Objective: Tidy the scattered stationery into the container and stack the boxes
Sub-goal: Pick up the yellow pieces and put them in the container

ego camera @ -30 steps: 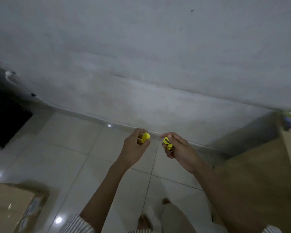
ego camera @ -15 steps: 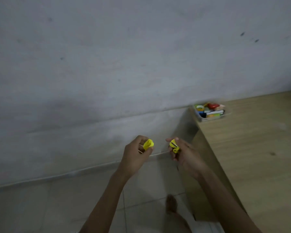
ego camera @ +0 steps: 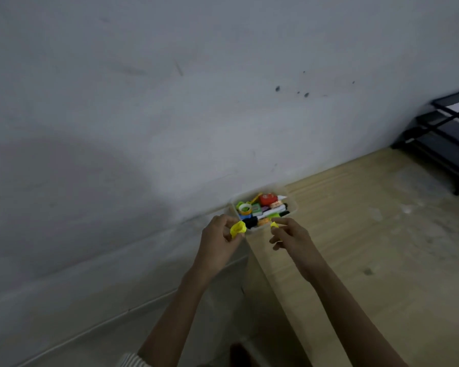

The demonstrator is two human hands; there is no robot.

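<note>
My left hand (ego camera: 217, 238) pinches a small yellow plastic piece (ego camera: 238, 229) just left of the table's corner. In my right hand (ego camera: 289, 235) a second, smaller yellow piece (ego camera: 274, 224) sits pinched at the fingertips, right at the near rim of the clear container (ego camera: 292, 201). The container stands at the table's far left corner against the wall and holds several colourful stationery items, among them a red one (ego camera: 267, 199) and a green tape roll (ego camera: 244, 207).
The light wooden table (ego camera: 368, 247) spreads to the right and toward me. A black metal rack (ego camera: 445, 136) stands at its far right end. A grey wall rises behind; tiled floor (ego camera: 90, 313) lies to the left below.
The view has swung right from the floor onto the table. Both hands have moved forward and right with their yellow pieces, up to the container.
</note>
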